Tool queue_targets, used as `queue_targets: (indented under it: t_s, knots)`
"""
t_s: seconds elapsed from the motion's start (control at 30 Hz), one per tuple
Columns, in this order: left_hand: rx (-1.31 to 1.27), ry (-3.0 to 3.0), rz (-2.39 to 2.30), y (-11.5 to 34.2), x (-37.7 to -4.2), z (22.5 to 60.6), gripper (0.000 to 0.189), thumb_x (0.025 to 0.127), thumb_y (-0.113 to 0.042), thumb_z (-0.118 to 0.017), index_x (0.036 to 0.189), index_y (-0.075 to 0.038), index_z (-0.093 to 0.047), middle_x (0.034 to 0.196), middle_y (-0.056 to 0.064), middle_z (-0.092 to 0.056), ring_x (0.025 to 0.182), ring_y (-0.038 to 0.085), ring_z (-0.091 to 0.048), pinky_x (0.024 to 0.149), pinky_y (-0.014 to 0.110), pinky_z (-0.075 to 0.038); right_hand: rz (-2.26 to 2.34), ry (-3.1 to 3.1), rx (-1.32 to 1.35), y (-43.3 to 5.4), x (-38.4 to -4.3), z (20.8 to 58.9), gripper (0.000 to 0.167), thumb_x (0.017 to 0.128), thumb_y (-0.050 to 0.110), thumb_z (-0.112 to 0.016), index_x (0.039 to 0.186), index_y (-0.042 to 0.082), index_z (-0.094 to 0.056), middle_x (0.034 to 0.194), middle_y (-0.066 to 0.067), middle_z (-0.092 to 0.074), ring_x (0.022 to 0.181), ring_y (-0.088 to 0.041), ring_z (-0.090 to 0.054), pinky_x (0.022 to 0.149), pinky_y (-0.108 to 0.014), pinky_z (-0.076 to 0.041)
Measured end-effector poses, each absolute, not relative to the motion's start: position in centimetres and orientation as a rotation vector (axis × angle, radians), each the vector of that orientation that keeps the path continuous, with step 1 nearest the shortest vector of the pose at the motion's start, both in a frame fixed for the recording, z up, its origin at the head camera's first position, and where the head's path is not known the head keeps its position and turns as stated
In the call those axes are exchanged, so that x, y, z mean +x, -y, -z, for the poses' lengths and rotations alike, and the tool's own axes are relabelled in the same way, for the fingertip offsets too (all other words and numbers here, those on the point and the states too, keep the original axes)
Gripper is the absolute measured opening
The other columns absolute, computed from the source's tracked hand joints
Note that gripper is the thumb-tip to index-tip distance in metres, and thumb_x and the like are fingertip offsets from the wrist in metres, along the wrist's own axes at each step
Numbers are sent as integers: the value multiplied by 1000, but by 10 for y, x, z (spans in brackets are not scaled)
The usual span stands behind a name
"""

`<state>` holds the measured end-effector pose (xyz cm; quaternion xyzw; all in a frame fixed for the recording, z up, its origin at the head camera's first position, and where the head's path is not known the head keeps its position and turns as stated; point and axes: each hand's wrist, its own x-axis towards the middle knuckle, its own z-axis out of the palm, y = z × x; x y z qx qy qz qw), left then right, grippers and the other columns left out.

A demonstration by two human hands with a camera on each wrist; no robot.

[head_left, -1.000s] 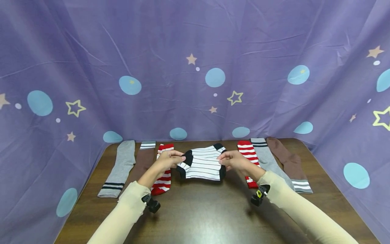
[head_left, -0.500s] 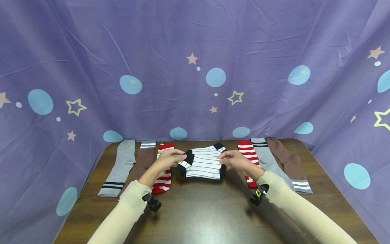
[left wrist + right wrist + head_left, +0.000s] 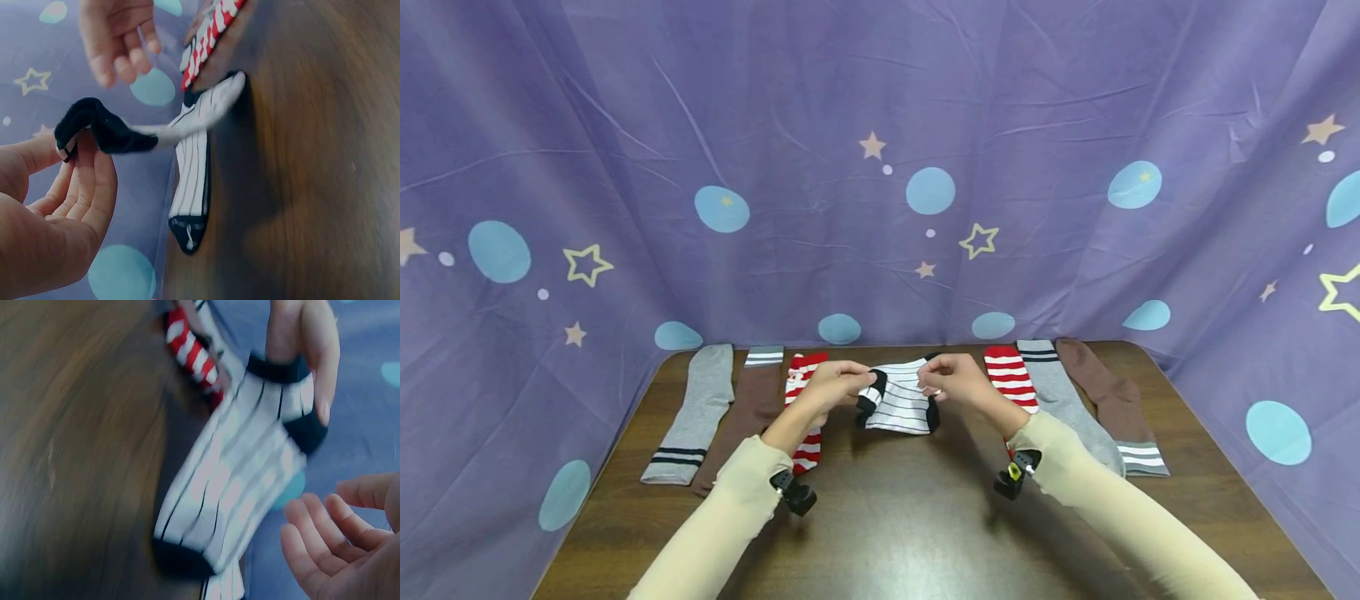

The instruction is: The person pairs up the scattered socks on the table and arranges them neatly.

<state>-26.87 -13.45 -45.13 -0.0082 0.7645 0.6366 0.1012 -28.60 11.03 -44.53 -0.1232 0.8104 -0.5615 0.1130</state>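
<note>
A white ankle sock with thin black stripes and black cuff, heel and toe (image 3: 901,410) hangs from my left hand (image 3: 831,387), whose thumb and fingers pinch its cuff. The held sock (image 3: 215,469) slants over the table in the right wrist view, toe down. My right hand (image 3: 961,385) is near the sock's toe end in the head view. In the right wrist view its fingers (image 3: 331,544) are loosely bent, apart from the cloth. A matching striped sock (image 3: 192,169) lies flat on the table behind, partly covered by the held one.
On the brown wooden table (image 3: 887,525), a grey sock (image 3: 696,408), a brown sock (image 3: 758,387) and a red-and-white striped sock (image 3: 807,454) lie left. Another red-and-white sock (image 3: 1009,375), grey sock (image 3: 1060,392) and brown sock (image 3: 1101,383) lie right. A purple curtain (image 3: 790,108) hangs behind.
My right hand has let go of the striped sock's toe end and shifted slightly left. My left hand has moved right with the sock, whose cuff end now bunches up.
</note>
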Motion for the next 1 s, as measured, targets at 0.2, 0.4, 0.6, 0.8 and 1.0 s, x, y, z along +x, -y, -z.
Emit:
queue_targets:
  t_s: [0.2,0.4,0.6,0.8,1.0]
  knots:
    - [10,-2113,-1974,115,-270,449,27,97,-13,-66,114,8,-67,90,0,-72,76,9,-68,83,38,-62,1657,-2276,-354,-89,-276,434,27,98,14,-65,111,-9,-70,97,-19,-77,82,-21,-76,74,-39,-63]
    - [119,-1870,-2032,107,-270,447,44,108,-24,-46,124,13,-62,93,7,-77,82,15,-75,96,48,-56,1605,-2393,-275,-85,-273,430,28,94,18,-70,107,-7,-73,82,0,-69,68,-9,-59,63,-25,-56]
    - [78,-1959,-2043,107,-271,448,33,103,-15,-52,121,10,-63,95,6,-77,83,12,-73,91,41,-60,1493,-2538,-385,-92,-276,423,19,90,10,-73,99,-7,-76,78,-2,-72,68,-5,-55,63,-20,-47]
    - [33,-2171,-1954,112,-273,456,31,101,-17,-58,122,4,-67,117,15,-73,106,24,-70,102,50,-52,1437,-2478,-454,-100,-274,406,17,92,10,-73,101,-4,-77,89,-8,-78,81,-7,-62,75,-23,-51]
    - [272,-2124,-1793,119,-274,463,49,107,-38,-48,135,0,-61,132,13,-66,123,24,-60,112,47,-42,1497,-2396,-487,-106,-274,386,20,93,10,-72,107,-3,-77,91,-6,-78,83,-8,-65,78,-25,-53]
